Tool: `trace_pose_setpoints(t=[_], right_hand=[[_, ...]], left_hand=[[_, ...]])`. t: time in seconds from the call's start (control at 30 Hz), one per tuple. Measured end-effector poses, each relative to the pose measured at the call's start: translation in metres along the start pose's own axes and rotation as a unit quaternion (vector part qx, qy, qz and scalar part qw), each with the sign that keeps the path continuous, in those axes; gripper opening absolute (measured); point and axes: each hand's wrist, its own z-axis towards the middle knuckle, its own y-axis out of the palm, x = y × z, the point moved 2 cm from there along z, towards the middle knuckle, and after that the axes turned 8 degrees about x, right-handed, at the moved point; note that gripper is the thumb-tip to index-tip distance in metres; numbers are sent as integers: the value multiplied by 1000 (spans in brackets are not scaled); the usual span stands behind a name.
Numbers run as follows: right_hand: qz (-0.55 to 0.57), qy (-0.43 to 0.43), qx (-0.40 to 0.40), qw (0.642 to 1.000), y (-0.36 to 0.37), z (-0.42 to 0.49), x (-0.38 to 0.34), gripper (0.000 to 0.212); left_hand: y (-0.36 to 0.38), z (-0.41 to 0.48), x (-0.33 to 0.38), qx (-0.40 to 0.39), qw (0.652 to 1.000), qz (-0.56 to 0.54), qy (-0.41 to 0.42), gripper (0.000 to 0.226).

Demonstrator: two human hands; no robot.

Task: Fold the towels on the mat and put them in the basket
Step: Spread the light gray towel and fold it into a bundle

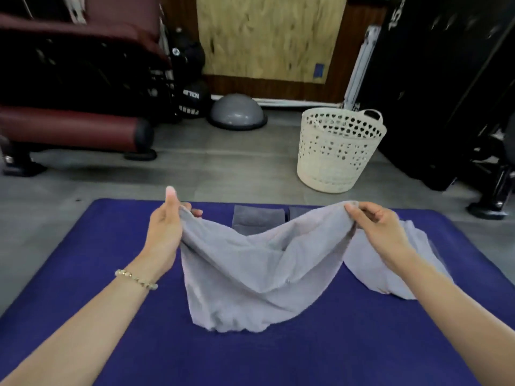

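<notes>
A light grey towel (250,274) hangs slack between my two hands above the blue mat (97,260), its lower edge resting on the mat. My left hand (167,232) pinches its left top corner. My right hand (376,227) pinches the right top corner. Another light grey towel (373,268) lies crumpled on the mat under my right forearm. Two folded darker grey towels (256,217) lie side by side at the mat's far edge, partly hidden by the held towel. The cream perforated basket (337,151) stands on the floor beyond the mat, to the right.
A maroon padded bench (69,126) stands at the far left. A grey half-dome balance trainer (237,112) and black balls (192,98) sit against the back wall. Black gym equipment (446,93) fills the right side, close to the basket. Grey floor lies between mat and basket.
</notes>
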Motion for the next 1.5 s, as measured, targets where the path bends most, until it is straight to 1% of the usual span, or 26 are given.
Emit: trace_pose_setpoints(t=[0.07, 0.1, 0.17, 0.2, 0.23, 0.3, 0.33, 0.4, 0.43, 0.5, 0.53, 0.6, 0.7, 0.73, 0.77, 0.87, 0.93, 1.07, 1.17, 1.37, 1.43, 1.5], right_hand=[[25, -10, 20, 999, -16, -9, -28, 18], [41, -19, 28, 999, -24, -15, -41, 27], [69, -33, 41, 996, -39, -27, -59, 55], [81, -35, 42, 995, -46, -32, -66, 61], [94, -39, 37, 994, -50, -36, -71, 59], [115, -33, 38, 992, -54, -43, -81, 41], [120, -29, 41, 991, -55, -47, -86, 34], [111, -31, 39, 993, -56, -56, -94, 26], [94, -36, 40, 994, -57, -60, -96, 20], [45, -43, 46, 997, -61, -64, -96, 18], [29, -42, 48, 998, -63, -67, -97, 18], [27, -34, 50, 998, -65, -71, -99, 19], [84, -10, 51, 995, -62, -74, -102, 18], [107, 2, 46, 993, -59, -75, -103, 19], [119, 15, 39, 992, -56, -74, -102, 20], [91, 41, 33, 994, -48, -71, -93, 22], [71, 48, 46, 995, -42, -67, -80, 22], [59, 69, 74, 993, -32, -54, -55, 21], [75, 78, 82, 991, -29, -40, -45, 21], [101, 76, 118, 985, -36, -15, -28, 20], [93, 89, 117, 985, -37, -14, -10, 20], [70, 116, 107, 985, -37, -18, 19, 21]], left_hand=[[-28, -2, 26, 44, 999, -7, 15, 66], [-42, -5, 37, 66, 997, -8, 35, 65], [-71, -13, 56, 107, 991, 13, 84, 63], [-85, -16, 63, 116, 987, 33, 105, 65], [-97, -20, 69, 112, 984, 56, 128, 70], [-116, -27, 80, 78, 972, 108, 193, 82], [-123, -32, 86, 52, 963, 132, 229, 82], [-130, -44, 100, -9, 946, 168, 276, 68], [-132, -51, 106, -42, 943, 181, 277, 59], [-138, -61, 113, -102, 939, 215, 248, 40], [-143, -65, 115, -116, 939, 226, 230, 29], [-152, -68, 118, -115, 951, 203, 202, 20], [-156, -68, 120, -105, 979, 110, 136, 18], [-155, -68, 120, -102, 985, 83, 108, 19], [-154, -67, 119, -100, 990, 54, 80, 25], [-151, -59, 111, -110, 993, -2, 29, 47], [-144, -53, 96, -112, 993, -18, 13, 46], [-120, -39, 63, -31, 999, 1, 14, 28], [-102, -25, 53, 1, 1000, 9, 19, 21], [-65, 6, 56, -12, 998, -10, 67, 31], [-55, 10, 46, -25, 997, 5, 74, 30], [-50, 8, 25, -40, 997, 32, 61, 25]])
